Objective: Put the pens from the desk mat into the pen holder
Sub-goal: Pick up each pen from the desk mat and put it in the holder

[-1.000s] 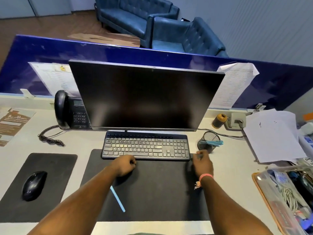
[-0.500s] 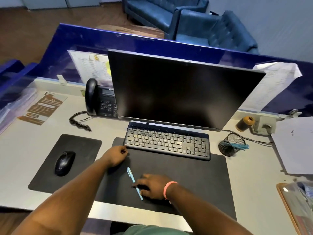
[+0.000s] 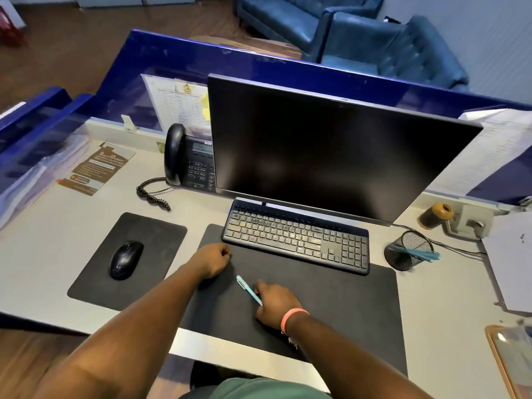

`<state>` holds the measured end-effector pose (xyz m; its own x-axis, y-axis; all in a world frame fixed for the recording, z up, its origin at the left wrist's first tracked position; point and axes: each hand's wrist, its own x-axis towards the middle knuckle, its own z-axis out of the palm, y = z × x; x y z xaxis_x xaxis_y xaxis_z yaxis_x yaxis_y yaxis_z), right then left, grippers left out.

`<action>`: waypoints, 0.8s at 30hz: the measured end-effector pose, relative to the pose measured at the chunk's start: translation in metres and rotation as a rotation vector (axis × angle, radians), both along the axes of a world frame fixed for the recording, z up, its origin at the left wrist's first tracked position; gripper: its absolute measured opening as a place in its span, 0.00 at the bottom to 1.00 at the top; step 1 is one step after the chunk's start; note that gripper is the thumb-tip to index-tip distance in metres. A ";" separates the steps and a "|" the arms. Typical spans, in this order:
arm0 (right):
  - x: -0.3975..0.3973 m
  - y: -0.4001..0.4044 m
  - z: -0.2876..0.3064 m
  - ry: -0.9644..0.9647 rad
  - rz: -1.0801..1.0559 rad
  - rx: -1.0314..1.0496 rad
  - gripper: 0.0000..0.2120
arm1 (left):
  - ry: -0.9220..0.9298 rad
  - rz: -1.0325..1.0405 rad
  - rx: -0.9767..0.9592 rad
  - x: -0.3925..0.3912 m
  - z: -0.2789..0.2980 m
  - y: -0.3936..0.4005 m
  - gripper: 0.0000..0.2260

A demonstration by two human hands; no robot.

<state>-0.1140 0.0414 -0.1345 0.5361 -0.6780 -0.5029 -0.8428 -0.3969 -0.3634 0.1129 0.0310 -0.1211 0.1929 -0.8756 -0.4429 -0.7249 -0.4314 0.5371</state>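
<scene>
- right hand (image 3: 275, 305) fingers closed on 1 slim light-blue plastic pen (image 3: 249, 290), low over black desk mat (image 3: 331, 306)
- left hand (image 3: 211, 260) fisted, empty, on mat
- risk: black wire-mesh pen holder (image 3: 407, 250) is tilted on the worktop; a careless drop could tip it

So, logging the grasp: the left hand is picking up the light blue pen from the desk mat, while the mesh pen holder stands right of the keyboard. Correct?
Wrong hand. The head view shows the right hand on the light blue pen; the left hand rests closed on the desk mat. The rest holds.
</scene>
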 end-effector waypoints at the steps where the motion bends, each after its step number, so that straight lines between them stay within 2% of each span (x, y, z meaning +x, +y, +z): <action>1: -0.007 -0.002 0.001 -0.003 -0.023 -0.015 0.20 | -0.019 -0.009 0.005 -0.007 0.000 -0.006 0.11; 5: -0.030 -0.010 -0.004 -0.017 -0.154 0.053 0.17 | -0.161 -0.077 0.039 -0.013 -0.001 -0.010 0.11; 8: -0.071 -0.026 -0.010 -0.160 -0.432 0.146 0.10 | -0.213 -0.125 0.006 -0.031 -0.003 -0.018 0.11; 12: -0.098 -0.042 -0.015 -0.339 -0.636 0.180 0.11 | -0.282 -0.131 -0.052 -0.025 -0.012 -0.003 0.06; 16: -0.117 -0.054 -0.011 -0.524 -1.027 0.310 0.08 | -0.254 -0.209 -0.120 -0.030 -0.011 -0.003 0.06; 20: -0.144 -0.063 -0.011 -0.585 -1.188 0.188 0.14 | -0.216 -0.249 -0.208 -0.046 -0.008 -0.016 0.06; 24: -0.170 -0.076 -0.005 -0.697 -1.250 -0.010 0.12 | -0.148 -0.340 -0.139 -0.071 -0.003 -0.035 0.07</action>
<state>-0.2837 -0.0349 -0.1390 -0.2741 -0.8825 -0.3821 -0.2889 0.4545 -0.8426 0.0422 -0.0039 -0.1238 -0.0658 -0.9502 -0.3048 -0.8880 -0.0836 0.4523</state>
